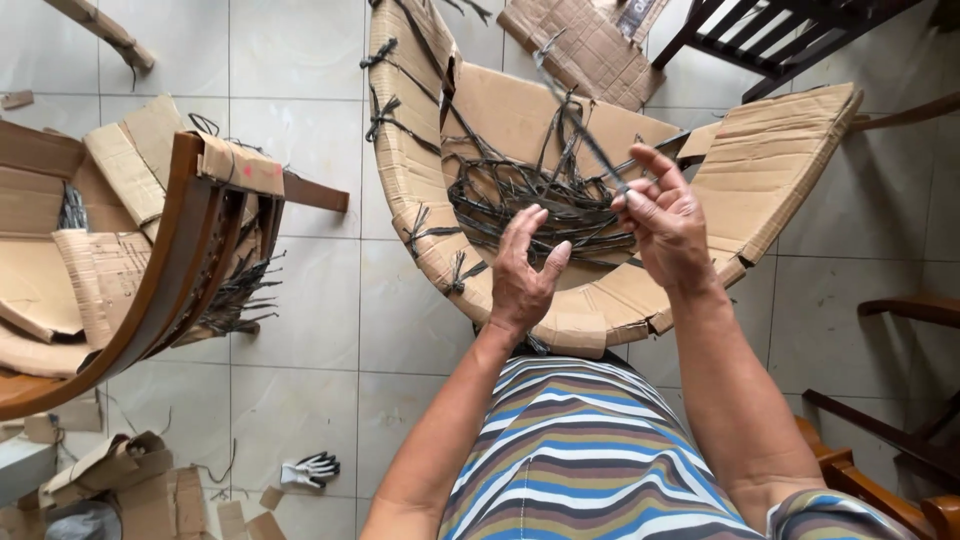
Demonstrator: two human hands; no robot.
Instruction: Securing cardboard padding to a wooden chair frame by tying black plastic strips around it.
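Head view, right hand: the right hand (668,222) is raised over the middle of the scene, its grip closed, thumb and fingertips pinching a dark strap (580,130) that runs up and away to the far left.
Head view, left hand: the left hand (523,272) hangs just beside the right one, fingers curled but loose, grip open and holding nothing; its fingertips sit just over the strap tangle.
Strap tangle: a heap of dark straps (520,195) lies in the hollow of the curved piece, under both hands.
Cardboard wrap: a curved chair part wrapped in brown cardboard (420,190) arcs from the far middle round to the near middle, resting against the person's lap; dark ties are knotted along its left rim.
Right panel: a broad brown corrugated sheet (770,160) covers the right end of the same curve.
Left piece: a bent wooden frame (170,270) stands at the left, with a cardboard pad (240,165) on its top end and torn cardboard behind it.
Far scraps: a flat piece of cardboard (585,50) lies on the floor at the far middle, beside a dark slatted chair (780,35).
Near floor: a grey-and-white work glove (312,469) lies on the pale tiled floor (300,330), with crumpled cardboard scraps (110,470) at the near left.
Clothing: a striped garment (590,460) fills the near middle.
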